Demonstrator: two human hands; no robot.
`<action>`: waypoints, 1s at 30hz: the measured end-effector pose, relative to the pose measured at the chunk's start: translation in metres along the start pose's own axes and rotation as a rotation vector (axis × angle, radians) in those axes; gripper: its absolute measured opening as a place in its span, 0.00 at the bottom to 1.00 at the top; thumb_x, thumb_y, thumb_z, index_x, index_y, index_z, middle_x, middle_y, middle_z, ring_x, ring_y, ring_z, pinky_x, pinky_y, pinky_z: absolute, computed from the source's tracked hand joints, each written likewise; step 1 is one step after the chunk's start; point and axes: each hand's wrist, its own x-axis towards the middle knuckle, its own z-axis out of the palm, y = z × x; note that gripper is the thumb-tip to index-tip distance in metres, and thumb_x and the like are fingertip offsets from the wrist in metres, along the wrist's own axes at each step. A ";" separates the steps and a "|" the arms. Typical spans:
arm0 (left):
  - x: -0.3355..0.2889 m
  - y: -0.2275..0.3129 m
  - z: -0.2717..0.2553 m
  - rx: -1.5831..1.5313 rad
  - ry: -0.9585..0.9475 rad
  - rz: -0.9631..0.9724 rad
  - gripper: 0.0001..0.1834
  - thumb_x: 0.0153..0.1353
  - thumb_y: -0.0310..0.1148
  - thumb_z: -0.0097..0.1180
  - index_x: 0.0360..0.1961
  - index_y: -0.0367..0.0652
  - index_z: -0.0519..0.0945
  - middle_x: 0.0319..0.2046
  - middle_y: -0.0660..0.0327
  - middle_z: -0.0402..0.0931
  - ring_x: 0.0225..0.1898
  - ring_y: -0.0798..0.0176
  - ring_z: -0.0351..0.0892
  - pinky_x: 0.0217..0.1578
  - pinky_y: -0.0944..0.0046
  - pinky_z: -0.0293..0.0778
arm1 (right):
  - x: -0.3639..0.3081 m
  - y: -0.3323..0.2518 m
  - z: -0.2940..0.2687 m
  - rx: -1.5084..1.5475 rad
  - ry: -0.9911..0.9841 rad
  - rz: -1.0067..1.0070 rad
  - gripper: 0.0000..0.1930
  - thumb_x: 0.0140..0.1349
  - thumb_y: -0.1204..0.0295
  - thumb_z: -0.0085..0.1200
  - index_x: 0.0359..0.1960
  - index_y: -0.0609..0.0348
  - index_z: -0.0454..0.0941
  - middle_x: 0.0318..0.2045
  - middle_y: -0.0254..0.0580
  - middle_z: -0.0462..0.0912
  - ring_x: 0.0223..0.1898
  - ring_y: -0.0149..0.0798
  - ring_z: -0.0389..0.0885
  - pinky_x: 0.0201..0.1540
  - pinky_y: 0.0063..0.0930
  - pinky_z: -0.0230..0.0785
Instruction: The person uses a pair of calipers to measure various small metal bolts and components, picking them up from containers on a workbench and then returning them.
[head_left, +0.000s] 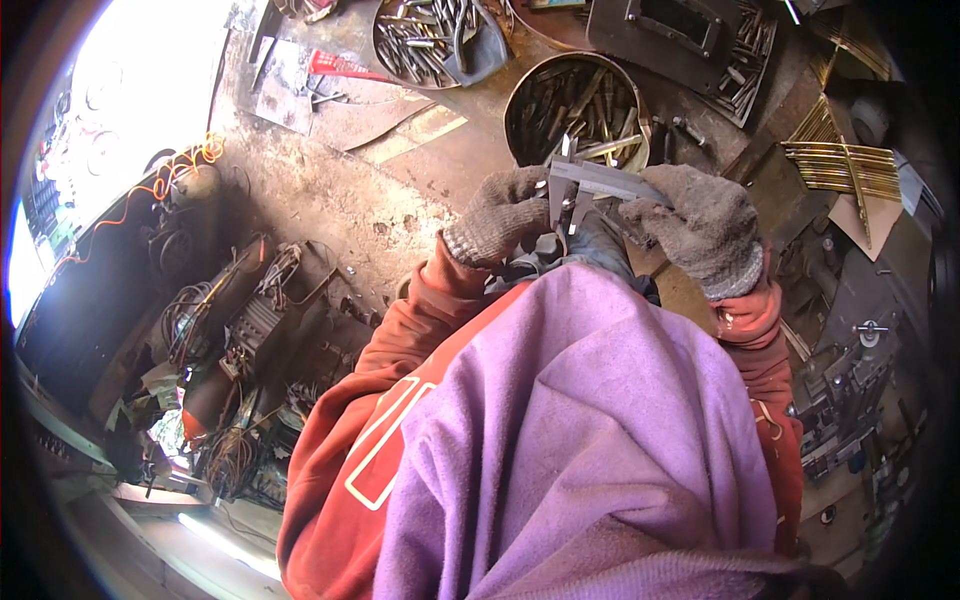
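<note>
A grey vernier caliper (pixel 610 182) lies across both hands, its jaws pointing toward my body. My right hand (pixel 702 228), in a dirty grey knit glove, is closed around the right end of its beam. My left hand (pixel 505 215), gloved alike, is closed beside the jaws, its fingertips at a short dark metal rod (pixel 567 207) with shiny parts. The rod is between or right beside the jaws. The left fingers' exact grip is partly hidden. Just beyond the caliper stands a round tin (pixel 512 125) full of drill-bit-like metal pieces.
Another round container (pixel 380 55) of metal bits stands farther left, with a red-handled tool (pixel 340 66) nearby. A dark welding mask (pixel 650 45) lies at the far right. Bundled brass-coloured rods (pixel 845 168) are to the right. Cables and machinery (pixel 255 330) crowd the left floor.
</note>
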 end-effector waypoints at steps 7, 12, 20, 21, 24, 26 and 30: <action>0.003 -0.006 0.001 0.047 0.004 -0.073 0.17 0.62 0.38 0.60 0.48 0.40 0.81 0.28 0.68 0.79 0.21 0.79 0.69 0.20 0.77 0.61 | -0.008 -0.001 0.001 0.048 0.023 0.127 0.17 0.55 0.62 0.68 0.43 0.56 0.82 0.33 0.48 0.84 0.34 0.52 0.84 0.35 0.42 0.76; 0.014 0.011 0.021 0.061 0.076 0.050 0.15 0.63 0.35 0.60 0.48 0.40 0.82 0.29 0.69 0.80 0.20 0.79 0.66 0.20 0.77 0.59 | -0.014 0.006 0.012 0.068 0.232 0.345 0.17 0.53 0.64 0.70 0.42 0.57 0.83 0.35 0.49 0.85 0.35 0.53 0.85 0.37 0.42 0.77; 0.031 0.009 0.006 0.186 0.117 0.240 0.20 0.65 0.30 0.56 0.58 0.39 0.77 0.40 0.61 0.85 0.29 0.73 0.80 0.24 0.73 0.73 | -0.024 0.016 0.013 0.063 0.468 0.510 0.19 0.54 0.55 0.73 0.36 0.56 0.84 0.21 0.35 0.82 0.23 0.29 0.78 0.29 0.28 0.71; 0.030 0.011 0.002 0.166 0.114 0.199 0.20 0.65 0.30 0.55 0.58 0.39 0.77 0.40 0.60 0.85 0.30 0.72 0.80 0.24 0.73 0.74 | -0.024 0.015 0.013 0.076 0.453 0.510 0.19 0.54 0.55 0.73 0.36 0.56 0.84 0.21 0.35 0.82 0.23 0.29 0.78 0.29 0.28 0.71; 0.031 0.010 -0.001 0.072 0.147 0.141 0.19 0.65 0.28 0.54 0.56 0.36 0.78 0.41 0.58 0.84 0.30 0.68 0.81 0.25 0.70 0.76 | -0.029 0.009 0.011 0.156 0.437 0.583 0.19 0.55 0.56 0.73 0.36 0.57 0.84 0.21 0.34 0.81 0.23 0.28 0.77 0.29 0.28 0.71; 0.031 0.000 -0.006 -0.041 0.190 0.207 0.18 0.65 0.27 0.55 0.56 0.34 0.78 0.40 0.57 0.84 0.27 0.68 0.81 0.25 0.69 0.76 | -0.038 0.010 0.015 0.203 0.453 0.648 0.19 0.55 0.57 0.73 0.37 0.59 0.84 0.23 0.35 0.82 0.25 0.27 0.77 0.30 0.27 0.71; 0.022 -0.001 -0.013 0.040 0.283 0.252 0.19 0.63 0.26 0.55 0.55 0.32 0.78 0.38 0.56 0.83 0.26 0.66 0.81 0.26 0.69 0.75 | -0.076 0.035 0.018 0.136 0.566 0.735 0.17 0.58 0.62 0.71 0.41 0.61 0.82 0.28 0.35 0.84 0.28 0.26 0.77 0.34 0.27 0.73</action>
